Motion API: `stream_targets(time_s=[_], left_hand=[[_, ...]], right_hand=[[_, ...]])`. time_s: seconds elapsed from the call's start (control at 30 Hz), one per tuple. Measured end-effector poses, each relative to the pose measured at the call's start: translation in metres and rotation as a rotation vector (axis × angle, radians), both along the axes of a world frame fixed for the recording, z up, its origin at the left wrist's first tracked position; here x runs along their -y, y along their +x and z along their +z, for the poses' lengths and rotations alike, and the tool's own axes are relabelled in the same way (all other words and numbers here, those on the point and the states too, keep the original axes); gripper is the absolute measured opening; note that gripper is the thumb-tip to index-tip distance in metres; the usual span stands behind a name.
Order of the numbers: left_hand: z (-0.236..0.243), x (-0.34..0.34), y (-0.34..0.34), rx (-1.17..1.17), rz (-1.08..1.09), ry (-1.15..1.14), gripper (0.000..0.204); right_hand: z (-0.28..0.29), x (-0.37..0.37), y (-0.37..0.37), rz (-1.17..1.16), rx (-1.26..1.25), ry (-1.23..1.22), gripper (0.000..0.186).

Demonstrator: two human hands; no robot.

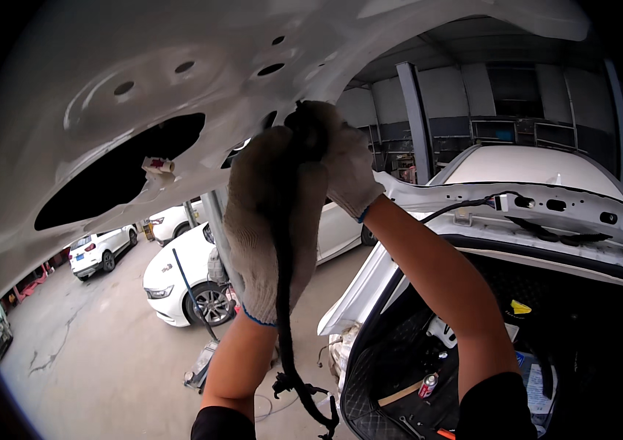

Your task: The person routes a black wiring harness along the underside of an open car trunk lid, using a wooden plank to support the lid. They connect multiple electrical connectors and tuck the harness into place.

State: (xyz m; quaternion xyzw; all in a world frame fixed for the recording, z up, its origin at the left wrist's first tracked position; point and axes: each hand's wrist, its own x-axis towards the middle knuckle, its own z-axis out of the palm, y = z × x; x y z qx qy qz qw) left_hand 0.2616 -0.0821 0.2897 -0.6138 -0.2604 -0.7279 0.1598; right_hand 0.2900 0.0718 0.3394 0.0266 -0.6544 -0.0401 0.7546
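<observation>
Gripping a black cable [284,282] beneath the raised lid [150,48], the left hand [258,220] and right hand [349,165] close around its bunched upper end (exact finger placement is shadowed); its dangling weight might pull it loose.

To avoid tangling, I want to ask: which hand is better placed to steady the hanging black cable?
Probably the left hand: the black cable passes down along it, while the right hand sits higher, farther from the hanging part.
</observation>
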Motion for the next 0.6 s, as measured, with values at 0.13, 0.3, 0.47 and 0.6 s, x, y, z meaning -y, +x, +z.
stream_targets(time_s=[0.13, 0.3, 0.47, 0.6], left_hand=[[0.014, 0.004, 0.007, 0.032, 0.017, -0.008, 0.038], [0.026, 0.005, 0.007, 0.04, 0.167, 0.076, 0.032], [0.031, 0.005, 0.0, 0.099, 0.085, 0.103, 0.029], [0.031, 0.011, -0.004, 0.024, 0.166, 0.101, 0.031]], right_hand=[[0.001, 0.003, 0.007, -0.036, 0.014, -0.016, 0.03], [0.0, 0.01, 0.014, 0.057, 0.126, -0.126, 0.033], [-0.025, 0.032, 0.037, 0.206, 0.198, -0.154, 0.035], [-0.064, 0.061, 0.045, 0.364, 0.244, 0.014, 0.041]])
